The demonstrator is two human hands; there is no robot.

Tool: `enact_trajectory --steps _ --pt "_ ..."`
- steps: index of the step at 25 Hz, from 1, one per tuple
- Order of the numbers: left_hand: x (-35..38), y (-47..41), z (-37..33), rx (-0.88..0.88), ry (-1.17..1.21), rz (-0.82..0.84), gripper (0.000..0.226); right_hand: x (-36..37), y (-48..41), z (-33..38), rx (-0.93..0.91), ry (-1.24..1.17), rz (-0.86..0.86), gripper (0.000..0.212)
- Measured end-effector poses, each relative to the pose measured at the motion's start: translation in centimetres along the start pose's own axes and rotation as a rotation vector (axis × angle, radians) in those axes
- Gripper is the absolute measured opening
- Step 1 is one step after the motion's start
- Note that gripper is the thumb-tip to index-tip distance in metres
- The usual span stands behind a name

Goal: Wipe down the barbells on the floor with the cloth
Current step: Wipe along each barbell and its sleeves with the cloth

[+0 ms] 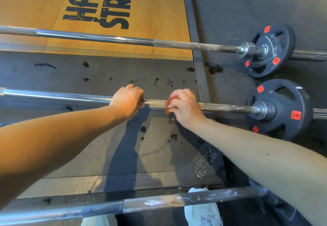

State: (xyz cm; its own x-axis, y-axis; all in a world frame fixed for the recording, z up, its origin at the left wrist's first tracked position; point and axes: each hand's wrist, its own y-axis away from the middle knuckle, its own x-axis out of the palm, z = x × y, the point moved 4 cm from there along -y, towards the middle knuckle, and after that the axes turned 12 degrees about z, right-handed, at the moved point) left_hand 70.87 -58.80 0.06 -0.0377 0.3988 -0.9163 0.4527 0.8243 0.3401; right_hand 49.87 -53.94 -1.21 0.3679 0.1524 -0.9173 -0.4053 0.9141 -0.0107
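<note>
Head view shows a reddish cloth (168, 104) bunched against the knurled shaft of the middle barbell (228, 108), pinched there by the curled fingers of the right hand (184, 107). Just to its left, the left hand (128, 100) wraps over the same bar. A black plate (283, 109) sits at the bar's right end. Two other barbells, the far barbell (106, 38) and the near barbell (141, 202), lie parallel on the rubber floor (106, 70).

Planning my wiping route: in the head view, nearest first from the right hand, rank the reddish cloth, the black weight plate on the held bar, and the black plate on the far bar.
1. Reddish cloth: in the right hand.
2. Held bar's black weight plate: right end.
3. Far bar's black plate: beyond, rightward.
</note>
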Motion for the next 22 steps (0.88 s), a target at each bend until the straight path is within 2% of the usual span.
enact_trajectory --steps 3,5,8,10,14,19,22 --pt "0.0 0.0 0.1 -0.02 0.026 -0.022 0.011 1.7 -2.6 3.2 -0.061 -0.038 0.086 0.005" --pt "0.1 -0.1 0.1 -0.007 0.045 -0.025 0.011 0.7 -1.0 -0.1 -0.088 -0.027 0.066 0.005" --pt "-0.1 -0.1 0.2 0.023 0.048 -0.014 0.012 -2.3 3.5 -6.7 0.039 -0.045 0.0 0.006" --pt "-0.1 -0.1 0.4 0.032 0.055 -0.008 0.011 -2.8 4.9 -7.9 0.127 -0.065 -0.012 0.01" --pt "0.1 0.0 0.5 0.05 0.036 -0.018 0.01 -2.0 3.7 -5.3 0.143 -0.097 -0.077 0.023" --pt "0.0 -0.2 0.5 0.038 0.034 -0.042 0.01 1.7 -2.3 2.3 0.054 -0.098 -0.006 0.01" --pt "-0.2 -0.2 0.3 0.034 0.048 -0.042 0.01 1.0 -1.6 1.1 -0.076 -0.008 0.002 0.009"
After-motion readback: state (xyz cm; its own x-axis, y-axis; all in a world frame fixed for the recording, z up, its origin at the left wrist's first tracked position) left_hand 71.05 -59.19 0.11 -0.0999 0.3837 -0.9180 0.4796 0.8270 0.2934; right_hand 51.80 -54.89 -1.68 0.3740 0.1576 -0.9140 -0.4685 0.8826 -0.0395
